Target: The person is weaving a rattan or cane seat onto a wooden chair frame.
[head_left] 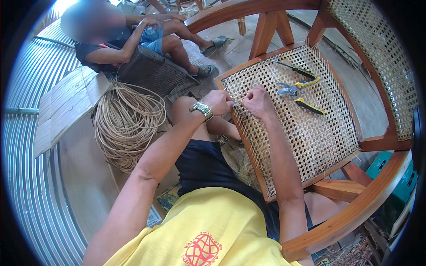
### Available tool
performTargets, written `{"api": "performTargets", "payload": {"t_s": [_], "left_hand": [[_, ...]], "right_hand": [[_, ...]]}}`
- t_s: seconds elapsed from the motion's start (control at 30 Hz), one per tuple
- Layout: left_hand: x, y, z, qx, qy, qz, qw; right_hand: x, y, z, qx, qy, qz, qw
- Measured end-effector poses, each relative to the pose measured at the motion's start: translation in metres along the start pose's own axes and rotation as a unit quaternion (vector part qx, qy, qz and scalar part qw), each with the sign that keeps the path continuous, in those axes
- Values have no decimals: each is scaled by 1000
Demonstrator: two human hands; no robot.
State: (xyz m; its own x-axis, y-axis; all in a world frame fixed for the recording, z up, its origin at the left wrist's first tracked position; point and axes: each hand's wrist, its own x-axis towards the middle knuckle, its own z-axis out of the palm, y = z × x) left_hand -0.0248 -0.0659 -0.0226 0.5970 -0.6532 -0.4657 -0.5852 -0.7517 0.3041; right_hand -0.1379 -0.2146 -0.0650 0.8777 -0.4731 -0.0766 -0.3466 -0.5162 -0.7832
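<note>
A wooden chair with a woven cane seat (pixel 306 137) lies across in front of me, its frame edge by my knees. At that edge my left hand (pixel 217 103), with a metal watch on the wrist, is closed. A small shiny piece shows by its fingertips, too small to name. Close to its right, my right hand (pixel 258 103) is closed in a fist on the seat's corner. Its fingers hide whatever they hold. Loose cane ends stick out along the frame. On the seat rest pruning shears (pixel 290 91), spread apart, and a thin pointed tool with a dark handle (pixel 304 72).
A large coil of tan cane (pixel 126 122) hangs at the left, below a flat board (pixel 66 106). Another person (pixel 111 53) sits at the far left. The chair's curved wooden arm (pixel 350 221) sweeps round the right. A green crate (pixel 392 177) stands beyond it.
</note>
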Motion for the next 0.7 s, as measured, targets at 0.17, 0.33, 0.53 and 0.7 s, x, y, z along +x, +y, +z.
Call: {"api": "performTargets", "payload": {"t_s": [0.17, 0.33, 0.53, 0.7], "left_hand": [[-1, -14, 24, -101, 88, 42, 990], [-1, -15, 20, -74, 82, 64, 992], [7, -7, 5, -184, -37, -39, 981], [-9, -8, -17, 88, 82, 7, 993]], "right_hand": [[-2, -4, 0, -27, -25, 7, 999], [-10, -13, 1, -62, -17, -27, 998], [-19, -9, 0, -37, -8, -92, 995], [-23, -4, 2, -64, 3, -98, 993]]}}
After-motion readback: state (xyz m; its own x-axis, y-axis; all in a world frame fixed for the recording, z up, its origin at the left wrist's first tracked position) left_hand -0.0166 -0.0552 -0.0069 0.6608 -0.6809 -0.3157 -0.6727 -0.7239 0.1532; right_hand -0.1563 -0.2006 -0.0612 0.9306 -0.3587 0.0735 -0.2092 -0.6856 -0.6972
